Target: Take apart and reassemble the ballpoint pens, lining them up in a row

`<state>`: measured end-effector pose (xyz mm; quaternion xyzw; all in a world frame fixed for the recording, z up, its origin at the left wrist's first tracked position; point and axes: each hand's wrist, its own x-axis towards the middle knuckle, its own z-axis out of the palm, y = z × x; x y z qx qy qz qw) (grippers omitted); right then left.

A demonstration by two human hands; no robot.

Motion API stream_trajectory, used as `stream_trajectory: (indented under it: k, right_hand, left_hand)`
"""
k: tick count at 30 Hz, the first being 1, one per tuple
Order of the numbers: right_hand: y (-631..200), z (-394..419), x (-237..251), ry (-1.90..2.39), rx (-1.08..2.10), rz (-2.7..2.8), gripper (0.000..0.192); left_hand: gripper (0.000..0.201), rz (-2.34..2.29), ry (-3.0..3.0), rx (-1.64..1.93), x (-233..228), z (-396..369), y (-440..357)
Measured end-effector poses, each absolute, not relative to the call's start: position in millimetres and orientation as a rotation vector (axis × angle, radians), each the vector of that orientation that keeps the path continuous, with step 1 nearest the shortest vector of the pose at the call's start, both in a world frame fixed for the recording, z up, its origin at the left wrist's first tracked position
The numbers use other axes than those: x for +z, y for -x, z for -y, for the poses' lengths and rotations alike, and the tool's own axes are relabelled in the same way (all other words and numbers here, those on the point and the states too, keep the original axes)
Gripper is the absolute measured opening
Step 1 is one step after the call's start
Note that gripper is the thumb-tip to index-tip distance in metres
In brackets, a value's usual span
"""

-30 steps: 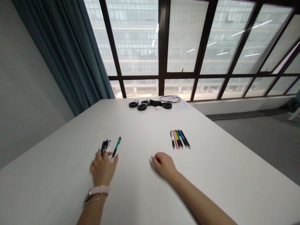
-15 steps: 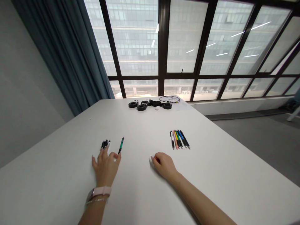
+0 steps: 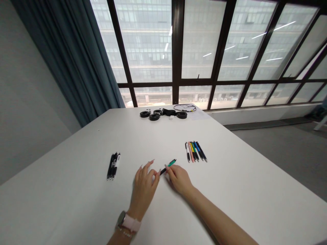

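A green pen (image 3: 170, 163) with a black tip is held just above the white table (image 3: 76, 204), between my two hands. My left hand (image 3: 145, 185), with a pink watch on its wrist, pinches the pen's black end between thumb and forefinger. My right hand (image 3: 179, 179) rests on the table, its curled fingertips on the pen's middle. Three black-and-white pens (image 3: 112, 165) lie side by side to the left. Several coloured pens (image 3: 195, 151) lie in a row to the right, just beyond my right hand.
At the table's far edge lie black tape rolls (image 3: 154, 116), small black parts and a coiled cable (image 3: 185, 108). Behind them are large windows and a blue curtain (image 3: 68, 58) at the left. The grey floor (image 3: 288, 153) drops away past the table's right edge.
My left hand has carried the green pen from beside the black pens rightward to my right hand, whose fingertips now meet it. The black pens, once partly under my hand, lie uncovered.
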<state>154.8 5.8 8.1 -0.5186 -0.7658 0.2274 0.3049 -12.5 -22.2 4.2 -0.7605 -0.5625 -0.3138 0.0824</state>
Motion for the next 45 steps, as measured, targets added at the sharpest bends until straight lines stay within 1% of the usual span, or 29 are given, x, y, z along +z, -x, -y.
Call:
stream_trajectory:
  k: [6, 11, 14, 16, 18, 21, 24, 34, 40, 42, 45]
  right_hand:
    - [-154.4, -7.5, 6.6, 1.344, 0.673, 1.947, 0.040]
    - [-154.7, -12.6, -3.4, 1.283, 0.926, 1.731, 0.035]
    - [-154.2, -14.4, -8.5, 1.200, 1.075, 1.573, 0.032]
    - [-153.6, -14.0, -9.2, 1.139, 1.121, 1.522, 0.030]
    - [-152.6, -12.7, -8.1, 1.101, 1.141, 1.521, 0.030]
    - [-149.7, -10.8, -5.1, 1.068, 1.154, 1.554, 0.035]
    - [-146.6, -9.8, -2.5, 1.022, 1.209, 1.587, 0.041]
    - [-154.2, -11.7, -0.7, 1.113, 1.241, 1.639, 0.062]
    - [-152.8, -9.3, 0.2, 1.067, 1.248, 1.609, 0.051]
    - [-151.2, -9.3, 0.7, 1.044, 1.252, 1.586, 0.052]
    - [-149.6, -9.9, 1.7, 0.997, 1.346, 1.522, 0.057]
  left_hand:
    - [0.014, 1.688, 2.456, -1.066, 2.9, 32.6, -7.7]
    - [0.017, 1.839, 2.511, -1.209, 3.2, 33.7, -13.8]
    - [0.018, 1.899, 2.530, -1.379, 1.9, 29.8, -11.4]
    - [0.020, 1.965, 2.515, -1.558, -0.6, 25.6, -8.2]
    - [0.025, 2.110, 2.441, -1.799, -3.2, 20.6, -4.5]
    - [0.042, 2.390, 2.308, -2.158, -3.5, 13.7, 0.0]
    - [0.051, 2.505, 2.295, -2.337, 1.0, 10.1, 1.7]
    - [0.049, 2.488, 1.855, -2.605, 3.0, 5.3, 8.2]
    - [0.045, 2.532, 1.752, -2.637, -0.4, 6.8, 8.0]
    - [0.044, 2.541, 1.753, -2.641, -1.0, 7.4, 8.3]
    - [0.045, 2.519, 1.858, -2.617, -0.2, 7.2, 8.3]
